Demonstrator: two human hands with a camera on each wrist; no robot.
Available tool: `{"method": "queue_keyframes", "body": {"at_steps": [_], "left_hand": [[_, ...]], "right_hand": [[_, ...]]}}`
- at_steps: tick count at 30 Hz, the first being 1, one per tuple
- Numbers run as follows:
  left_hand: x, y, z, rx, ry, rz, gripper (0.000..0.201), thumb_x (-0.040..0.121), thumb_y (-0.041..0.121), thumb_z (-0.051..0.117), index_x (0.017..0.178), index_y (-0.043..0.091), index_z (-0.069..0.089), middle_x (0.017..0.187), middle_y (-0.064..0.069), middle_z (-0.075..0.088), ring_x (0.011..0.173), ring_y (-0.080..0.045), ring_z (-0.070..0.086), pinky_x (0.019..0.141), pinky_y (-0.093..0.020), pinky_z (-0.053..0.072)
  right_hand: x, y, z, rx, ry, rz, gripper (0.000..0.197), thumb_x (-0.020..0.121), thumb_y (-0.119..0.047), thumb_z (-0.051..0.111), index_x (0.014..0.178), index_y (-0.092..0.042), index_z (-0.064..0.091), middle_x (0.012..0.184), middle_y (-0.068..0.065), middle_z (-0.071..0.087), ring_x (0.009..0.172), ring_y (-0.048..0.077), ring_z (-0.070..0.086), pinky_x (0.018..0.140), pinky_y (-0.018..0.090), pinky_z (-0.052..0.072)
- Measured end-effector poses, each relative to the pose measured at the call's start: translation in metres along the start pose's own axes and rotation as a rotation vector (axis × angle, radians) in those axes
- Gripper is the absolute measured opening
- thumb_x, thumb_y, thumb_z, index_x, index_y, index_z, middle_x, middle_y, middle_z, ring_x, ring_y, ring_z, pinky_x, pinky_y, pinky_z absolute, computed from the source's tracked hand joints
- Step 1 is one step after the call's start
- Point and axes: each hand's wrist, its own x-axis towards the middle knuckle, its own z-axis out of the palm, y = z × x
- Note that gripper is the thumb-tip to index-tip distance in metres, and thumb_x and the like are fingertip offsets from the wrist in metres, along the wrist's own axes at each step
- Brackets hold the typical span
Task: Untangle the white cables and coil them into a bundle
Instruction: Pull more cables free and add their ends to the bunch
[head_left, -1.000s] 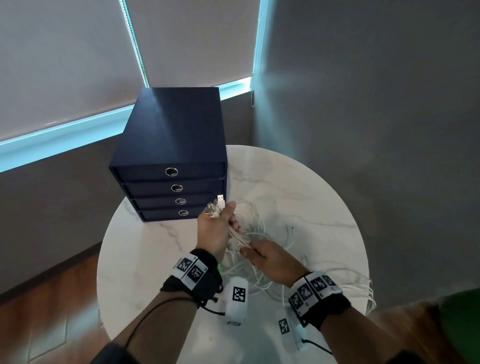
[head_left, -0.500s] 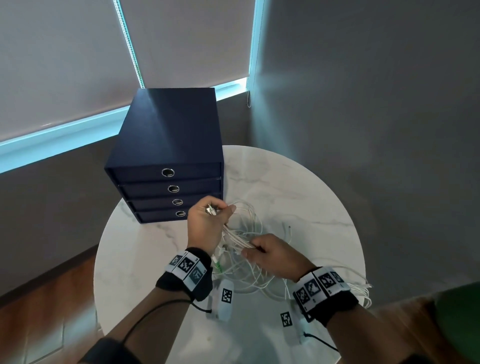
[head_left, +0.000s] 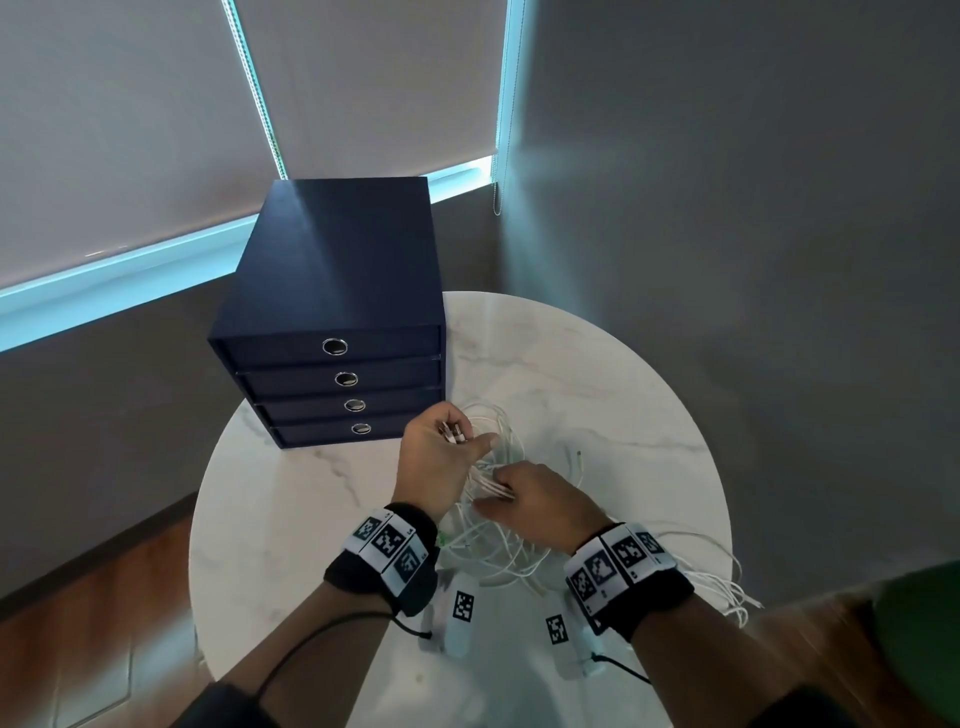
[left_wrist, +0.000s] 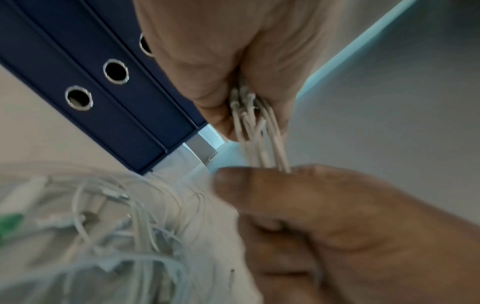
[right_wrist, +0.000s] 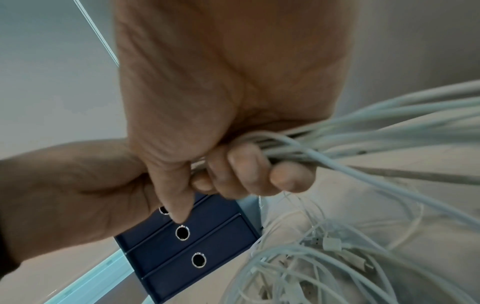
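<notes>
A tangle of thin white cables (head_left: 498, 551) lies on the round marble table (head_left: 291, 525), with more strands trailing off its right edge (head_left: 727, 592). My left hand (head_left: 441, 457) is raised over the pile and grips a bunch of cable ends (left_wrist: 249, 115), the plugs poking out between its fingers (head_left: 453, 432). Just to its right my right hand (head_left: 540, 499) grips the same strands (right_wrist: 363, 139) a little further along, fingers (right_wrist: 249, 168) curled round them. Loose loops with plugs (right_wrist: 330, 244) lie under both hands.
A dark blue four-drawer box (head_left: 337, 332) with metal ring pulls stands at the table's back left, close to my left hand. Two white tagged devices (head_left: 460, 613) (head_left: 563, 644) lie at the near edge. A grey wall is on the right, window blinds behind.
My left hand has sunk and turned, so the plug ends that stuck up now point sideways. The right hand has stayed on the strands close beside it.
</notes>
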Motion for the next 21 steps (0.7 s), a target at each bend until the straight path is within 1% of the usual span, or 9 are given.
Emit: {"method": "queue_keyframes", "body": {"at_steps": [2,6,9,11,13,15,17,19,21], "left_hand": [[0.0,-0.001,0.006,0.001,0.023,0.004,0.04,0.072,0.005,0.083,0.063,0.018,0.047,0.059,-0.001,0.045,0.054,-0.013,0.043,0.055,-0.028,0.039],[0.001,-0.002,0.01,-0.183,0.084,-0.141,0.035,0.082,-0.001,0.073,0.074,0.015,0.043,0.055,0.002,0.052,0.045,-0.018,0.055,0.058,-0.037,0.047],[-0.004,0.002,0.012,-0.468,0.096,-0.227,0.031,0.084,-0.007,0.071,0.098,0.007,0.047,0.081,-0.01,0.058,0.057,-0.021,0.065,0.064,-0.041,0.057],[-0.007,-0.001,0.011,-0.593,0.059,-0.289,0.05,0.079,-0.002,0.078,0.118,-0.005,0.047,0.087,-0.02,0.06,0.069,-0.032,0.067,0.067,-0.041,0.057],[-0.013,-0.003,0.009,-0.582,-0.078,-0.34,0.042,0.077,0.006,0.082,0.109,-0.007,0.058,0.084,-0.021,0.063,0.077,-0.034,0.065,0.068,-0.038,0.055],[-0.027,-0.004,0.009,-0.467,-0.243,-0.435,0.025,0.081,0.019,0.079,0.094,0.002,0.066,0.078,-0.012,0.068,0.075,-0.027,0.066,0.065,-0.033,0.054],[-0.038,-0.006,0.012,-0.42,-0.334,-0.542,0.023,0.09,0.027,0.07,0.097,0.005,0.069,0.082,-0.007,0.072,0.074,-0.018,0.07,0.063,-0.03,0.055],[-0.04,-0.011,0.015,-0.431,-0.29,-0.549,0.022,0.096,0.023,0.062,0.099,0.002,0.069,0.091,-0.01,0.075,0.077,-0.015,0.071,0.064,-0.029,0.054],[-0.035,-0.013,0.016,-0.436,-0.204,-0.543,0.025,0.1,0.019,0.056,0.084,0.003,0.065,0.097,-0.019,0.074,0.086,-0.024,0.07,0.074,-0.033,0.054]], "right_hand": [[0.0,-0.004,0.006,0.028,-0.016,-0.022,0.019,0.089,-0.034,0.061,0.074,-0.024,0.059,0.068,-0.007,0.06,0.06,0.005,0.058,0.055,0.021,0.039],[-0.003,-0.009,0.012,0.177,-0.022,-0.005,0.033,0.099,-0.031,0.051,0.066,-0.024,0.049,0.055,-0.009,0.046,0.042,-0.004,0.045,0.049,0.018,0.029],[-0.003,-0.006,0.015,0.15,0.045,0.02,0.037,0.099,-0.037,0.048,0.064,-0.025,0.044,0.057,-0.009,0.044,0.047,-0.001,0.042,0.056,0.027,0.035],[-0.003,-0.004,0.017,0.136,0.098,0.013,0.036,0.1,-0.041,0.045,0.067,-0.028,0.047,0.062,-0.009,0.048,0.055,0.002,0.046,0.063,0.032,0.042],[-0.004,-0.004,0.017,0.12,0.121,0.023,0.031,0.1,-0.042,0.042,0.086,-0.023,0.061,0.076,-0.002,0.062,0.07,0.015,0.06,0.071,0.04,0.051],[-0.005,-0.006,0.016,0.082,0.138,0.053,0.034,0.098,-0.038,0.04,0.105,-0.013,0.063,0.095,0.011,0.069,0.087,0.027,0.067,0.078,0.044,0.054],[-0.007,-0.008,0.018,0.104,0.154,0.039,0.039,0.092,-0.037,0.036,0.111,-0.017,0.063,0.102,0.011,0.07,0.095,0.029,0.067,0.081,0.044,0.055],[-0.007,-0.008,0.024,0.084,0.143,0.038,0.038,0.091,-0.034,0.036,0.117,-0.018,0.059,0.109,0.011,0.068,0.101,0.028,0.066,0.084,0.043,0.053],[-0.006,-0.005,0.032,-0.018,0.122,0.081,0.032,0.094,-0.029,0.039,0.119,-0.016,0.056,0.113,0.011,0.065,0.103,0.031,0.064,0.084,0.044,0.052]]}}
